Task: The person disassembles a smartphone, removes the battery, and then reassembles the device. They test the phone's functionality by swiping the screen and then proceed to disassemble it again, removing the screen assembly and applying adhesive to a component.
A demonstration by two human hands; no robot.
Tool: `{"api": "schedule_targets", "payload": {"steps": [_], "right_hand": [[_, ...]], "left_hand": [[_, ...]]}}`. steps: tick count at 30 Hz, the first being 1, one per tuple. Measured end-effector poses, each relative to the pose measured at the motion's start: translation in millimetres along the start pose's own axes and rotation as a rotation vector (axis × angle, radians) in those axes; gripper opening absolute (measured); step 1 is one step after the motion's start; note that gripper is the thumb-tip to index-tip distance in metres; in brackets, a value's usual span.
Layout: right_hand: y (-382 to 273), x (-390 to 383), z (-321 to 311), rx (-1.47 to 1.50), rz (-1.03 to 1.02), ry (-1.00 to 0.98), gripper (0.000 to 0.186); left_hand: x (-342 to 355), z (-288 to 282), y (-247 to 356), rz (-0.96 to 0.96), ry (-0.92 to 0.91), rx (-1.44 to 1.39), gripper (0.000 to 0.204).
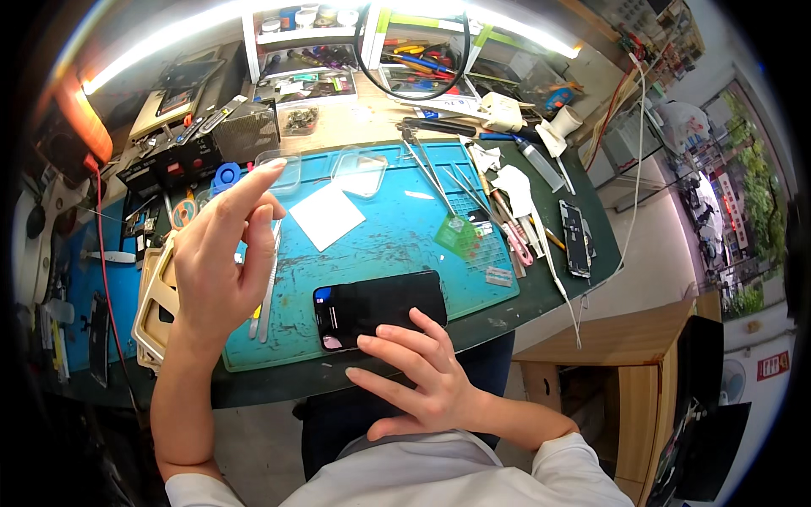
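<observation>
Now R hand (pixel 422 372) flat on phone (pixel 380 308), L hand (pixel 221 258) raised.

Phone screen (pixel 380 308): black rectangle, flat on the teal mat near its front edge, faintly lit at its left end. Red-and-white rectangular sign (pixel 772 365): far right, on the wall. Vertical white sign (pixel 730 205): outside, beyond the right-hand window

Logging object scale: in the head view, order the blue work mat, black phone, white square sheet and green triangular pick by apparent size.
1. Blue work mat
2. Black phone
3. White square sheet, farther off, so its rank is unsure
4. Green triangular pick
</observation>
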State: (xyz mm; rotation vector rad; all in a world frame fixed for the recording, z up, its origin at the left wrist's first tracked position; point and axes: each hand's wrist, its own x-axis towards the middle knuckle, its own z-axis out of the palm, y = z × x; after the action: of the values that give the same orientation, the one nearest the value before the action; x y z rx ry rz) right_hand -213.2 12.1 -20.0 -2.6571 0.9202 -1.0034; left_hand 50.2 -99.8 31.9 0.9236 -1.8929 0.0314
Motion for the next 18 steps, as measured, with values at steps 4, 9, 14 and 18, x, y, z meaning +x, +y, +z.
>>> {"api": "schedule_targets", "payload": {"steps": [4,9,14,18], "right_hand": [[14,0,-15,-0.075,0.050,0.031,0.059],[45,37,-59,-0.081,0.186,-0.271,0.090],[63,62,-64,0.027,0.047,-0.494,0.093],[68,74,-63,-0.043,-0.038,-0.532,0.090]], "left_hand": [[-1,-1,3,-0.040,-0.027,0.003,0.036],[-1,0,-4,0.047,0.024,0.005,0.036],[1,3,-6,0.030,0.046,-0.009,0.035],[2,-1,-5,-0.001,0.043,0.006,0.034]]}}
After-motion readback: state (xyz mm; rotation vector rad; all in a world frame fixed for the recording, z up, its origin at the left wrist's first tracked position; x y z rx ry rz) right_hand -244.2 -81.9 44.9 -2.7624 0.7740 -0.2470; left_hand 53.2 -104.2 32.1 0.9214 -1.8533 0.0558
